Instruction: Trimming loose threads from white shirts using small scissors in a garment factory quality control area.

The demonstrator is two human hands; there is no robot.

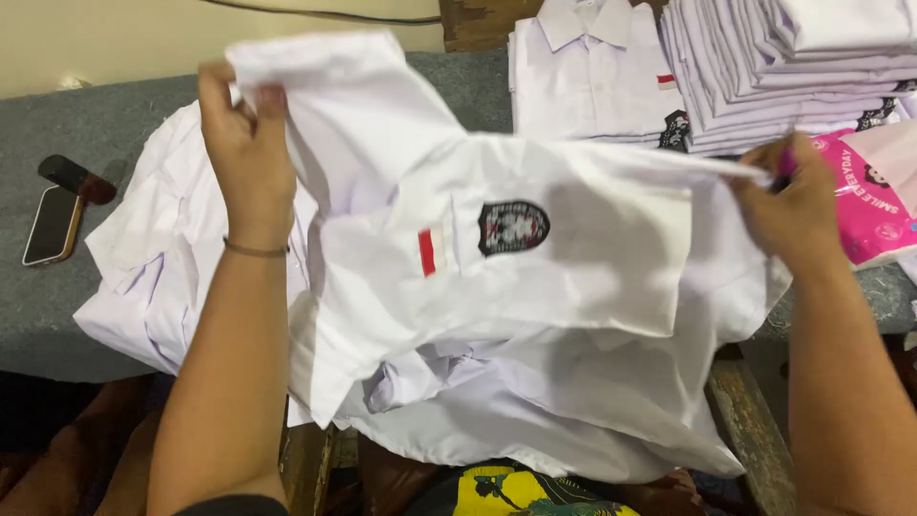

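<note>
The left hand point(246, 143) pinches the white school shirt point(535, 258) by one edge at ten o'clock, while the right hand point(788, 201) grips the opposite edge at three o'clock, also closed, possibly around a pink pen too. Pulled taut between them, the shirt hangs flat above the desk point(57, 315), chest badge point(513, 226) facing up. More loose shirts point(162, 258) lie beneath; a folded stack point(783, 67) sits at one o'clock, a phone point(51, 225) at nine.
</note>
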